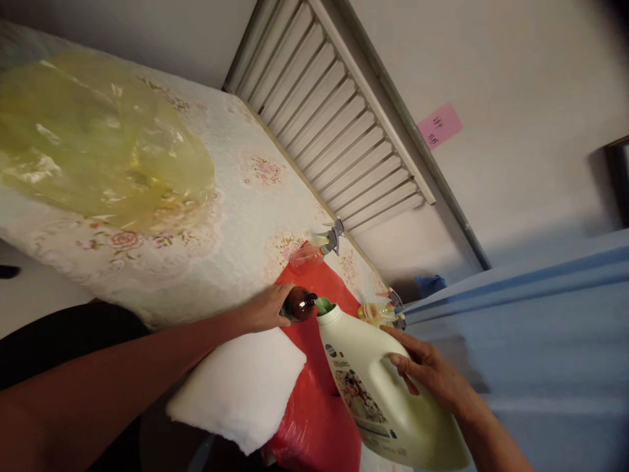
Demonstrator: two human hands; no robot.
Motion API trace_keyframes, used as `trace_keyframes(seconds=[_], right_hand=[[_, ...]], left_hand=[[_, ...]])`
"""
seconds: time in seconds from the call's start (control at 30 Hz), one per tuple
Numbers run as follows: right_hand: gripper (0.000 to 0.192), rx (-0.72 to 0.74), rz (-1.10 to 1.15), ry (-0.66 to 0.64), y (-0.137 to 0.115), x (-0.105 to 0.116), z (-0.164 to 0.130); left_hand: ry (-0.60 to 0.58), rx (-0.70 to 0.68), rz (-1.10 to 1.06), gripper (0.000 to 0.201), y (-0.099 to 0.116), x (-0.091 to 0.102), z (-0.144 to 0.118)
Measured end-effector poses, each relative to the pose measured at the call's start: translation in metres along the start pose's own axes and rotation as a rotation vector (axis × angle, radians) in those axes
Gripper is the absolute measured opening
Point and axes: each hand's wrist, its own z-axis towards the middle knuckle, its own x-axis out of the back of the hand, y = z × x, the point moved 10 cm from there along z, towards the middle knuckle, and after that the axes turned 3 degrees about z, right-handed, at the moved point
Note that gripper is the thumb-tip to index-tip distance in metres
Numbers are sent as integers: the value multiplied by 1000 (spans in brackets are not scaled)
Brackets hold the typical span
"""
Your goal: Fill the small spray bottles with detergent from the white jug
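My left hand (268, 307) is wrapped round a dark brown bottle (299, 304), its neck turned toward the jug's mouth. In my right hand (427, 367) is the handle of a large pale green jug (373, 387) with a printed label. The jug is tilted, and its green spout (324, 305) meets or nearly meets the brown bottle's neck. Whether liquid flows between them I cannot tell. Below my left forearm lies a white folded cloth or pad (240, 387). Red plastic sheeting (319, 367) spreads beneath the bottle and jug.
A clear spray bottle (314, 254) stands beyond my left hand. Yellow-tinted spray bottles (381, 313) are behind the jug. A translucent yellow plastic bag (108, 144) covers the left of the flowered tablecloth (236, 229). A radiator (334, 118) lines the wall; a blue curtain (550, 341) hangs at right.
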Motion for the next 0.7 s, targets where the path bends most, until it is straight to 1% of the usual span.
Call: trace_keyframes(seconds=[0.13, 0.27, 0.53, 0.7], right_hand=[[77, -9, -12, 11, 1, 1, 0], [74, -5, -7, 10, -2, 1, 0], [74, -14, 0, 5, -6, 0, -2], [74, 7, -12, -2, -9, 0, -2]], left_hand=[[2, -15, 24, 71, 5, 1, 1], [10, -11, 24, 71, 5, 2, 1], [0, -67, -95, 69, 11, 4, 0], [3, -86, -87, 69, 14, 5, 0]])
